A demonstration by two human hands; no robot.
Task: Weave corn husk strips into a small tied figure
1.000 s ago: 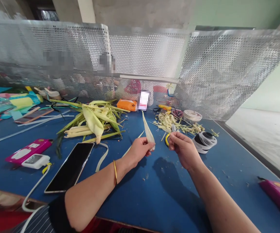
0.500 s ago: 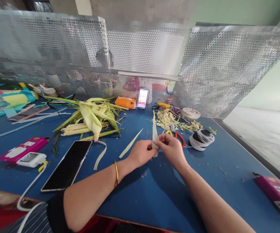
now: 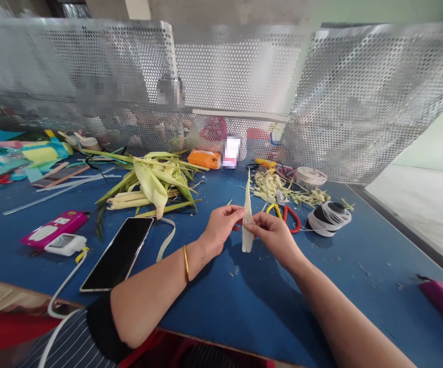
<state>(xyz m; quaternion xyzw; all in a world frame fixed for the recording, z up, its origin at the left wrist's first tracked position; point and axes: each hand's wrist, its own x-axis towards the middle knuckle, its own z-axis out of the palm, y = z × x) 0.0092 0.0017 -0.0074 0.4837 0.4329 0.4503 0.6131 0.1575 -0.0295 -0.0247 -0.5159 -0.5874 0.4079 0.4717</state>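
Observation:
A pale, pointed piece of corn husk stands upright between my two hands above the blue table. My left hand, with a gold bangle at the wrist, pinches its left edge between thumb and finger. From the other side, my right hand grips the same piece lower down, thumb in front. Behind my left hand, a second husk piece is mostly hidden, with only its tip showing. Just past my right hand lies a cutting tool with red and yellow handles. A spool of white thread stands right of it.
A heap of corn husks lies left of centre, with a black phone in front. Husk shreds and a tape roll sit back right. Perforated metal panels stand along the table's far side.
The view has shifted slightly. My left hand has moved up along the husk piece, and its lower end now shows below my fingers. My left hand now covers most of the loose husk piece.

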